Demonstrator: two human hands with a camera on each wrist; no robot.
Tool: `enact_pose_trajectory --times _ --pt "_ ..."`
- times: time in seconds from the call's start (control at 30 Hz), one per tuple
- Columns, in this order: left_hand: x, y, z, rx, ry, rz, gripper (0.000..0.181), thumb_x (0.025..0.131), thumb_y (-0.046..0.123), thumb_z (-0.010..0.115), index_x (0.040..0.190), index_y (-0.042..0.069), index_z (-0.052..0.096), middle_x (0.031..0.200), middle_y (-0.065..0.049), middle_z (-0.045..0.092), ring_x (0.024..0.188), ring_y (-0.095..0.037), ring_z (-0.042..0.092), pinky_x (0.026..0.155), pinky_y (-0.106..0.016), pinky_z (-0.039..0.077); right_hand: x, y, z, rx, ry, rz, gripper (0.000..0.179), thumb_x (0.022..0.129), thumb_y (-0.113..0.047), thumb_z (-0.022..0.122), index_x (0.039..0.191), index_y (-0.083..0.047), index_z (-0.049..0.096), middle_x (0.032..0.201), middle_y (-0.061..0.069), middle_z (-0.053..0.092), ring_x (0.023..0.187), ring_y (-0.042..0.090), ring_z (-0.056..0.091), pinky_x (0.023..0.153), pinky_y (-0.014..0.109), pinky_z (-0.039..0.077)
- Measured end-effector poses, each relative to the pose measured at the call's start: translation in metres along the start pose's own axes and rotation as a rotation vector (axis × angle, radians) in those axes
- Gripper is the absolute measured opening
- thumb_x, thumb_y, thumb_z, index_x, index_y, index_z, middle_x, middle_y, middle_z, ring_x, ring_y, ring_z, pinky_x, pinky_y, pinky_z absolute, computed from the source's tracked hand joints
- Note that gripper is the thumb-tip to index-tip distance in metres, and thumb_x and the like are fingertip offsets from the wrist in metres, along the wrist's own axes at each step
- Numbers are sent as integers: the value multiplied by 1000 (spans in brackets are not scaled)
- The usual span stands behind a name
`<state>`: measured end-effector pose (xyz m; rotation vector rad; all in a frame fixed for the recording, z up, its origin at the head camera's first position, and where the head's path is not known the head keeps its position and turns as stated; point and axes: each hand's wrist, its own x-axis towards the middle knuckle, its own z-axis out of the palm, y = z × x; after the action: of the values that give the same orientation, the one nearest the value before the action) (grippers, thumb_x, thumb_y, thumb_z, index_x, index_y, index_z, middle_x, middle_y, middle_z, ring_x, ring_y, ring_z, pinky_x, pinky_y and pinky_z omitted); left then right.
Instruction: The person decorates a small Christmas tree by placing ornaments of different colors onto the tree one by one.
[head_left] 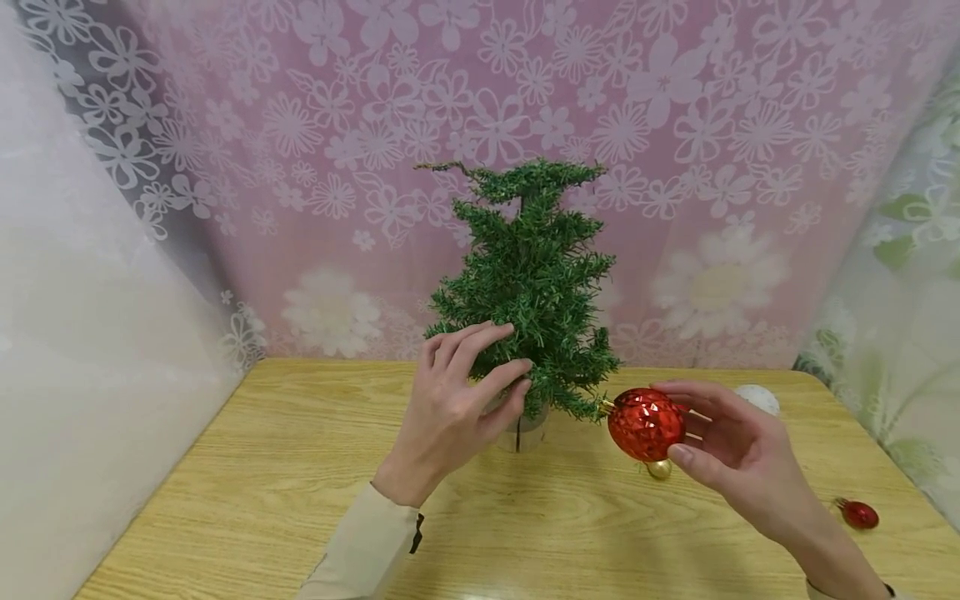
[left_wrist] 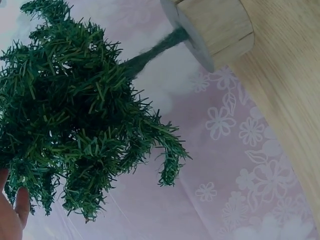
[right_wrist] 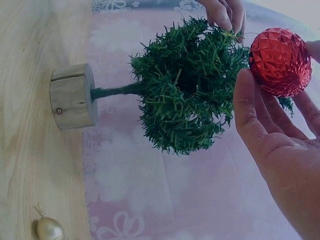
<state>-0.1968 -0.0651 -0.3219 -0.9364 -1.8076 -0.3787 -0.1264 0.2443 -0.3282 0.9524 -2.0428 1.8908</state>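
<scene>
A small artificial Christmas tree (head_left: 528, 275) with green tinsel branches stands on a round wooden base (right_wrist: 73, 96). My left hand (head_left: 457, 400) is at its lower left branches, fingers spread and slightly bent, the thumb and forefinger close together but apart. Whether the fingertips touch the branches is hard to tell. Only part of this hand (left_wrist: 11, 212) shows in the left wrist view. My right hand (head_left: 742, 458) holds a shiny red faceted Christmas bauble (head_left: 647, 425) between thumb and fingers. The bauble's gold cap points left, towards the tree's lower right branches.
A gold bauble (head_left: 659, 469) lies on the wooden table (head_left: 262, 500) behind the held one. To the right lies a small red ornament (head_left: 858, 514), and a white ball (head_left: 759, 399) is partly hidden by my right hand. A pink flowered cloth (head_left: 375, 108) hangs behind.
</scene>
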Motion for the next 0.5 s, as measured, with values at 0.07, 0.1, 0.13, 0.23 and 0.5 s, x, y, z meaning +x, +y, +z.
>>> enact_pose_trajectory --times 0.07,0.1,0.13,0.23,0.5 --pt "0 1 -1 -8 12 2 19 96 27 68 112 21 77 138 -12 61 127 -31 57 96 -48 46 1 0 1 -1 -5 2 52 87 27 52 138 16 47 136 1 64 121 11 66 94 26 58" --pt "0 2 -1 -13 25 4 20 96 27 68 113 20 76 139 -14 60 129 -33 56 97 -49 45 2 -1 2 -3 -7 6 52 88 26 52 138 16 47 136 1 64 121 11 66 94 26 58" --pt "0 4 -2 -16 42 8 20 96 27 68 113 20 76 140 -15 59 130 -34 55 98 -50 45 2 -1 3 -6 -8 7 52 88 26 52 138 16 47 136 0 64 121 11 66 93 26 59" --pt "-1 8 -5 -30 106 17 20 97 27 65 112 17 75 138 -18 58 131 -38 53 99 -51 44 4 0 4 -2 -16 9 53 88 26 51 139 15 47 137 1 63 121 11 66 92 26 59" --pt "-13 25 -12 -182 102 26 20 100 24 61 110 16 76 116 -7 69 104 -24 63 84 -38 47 8 0 7 5 -53 8 54 89 25 52 140 12 48 137 2 63 122 13 66 91 28 60"
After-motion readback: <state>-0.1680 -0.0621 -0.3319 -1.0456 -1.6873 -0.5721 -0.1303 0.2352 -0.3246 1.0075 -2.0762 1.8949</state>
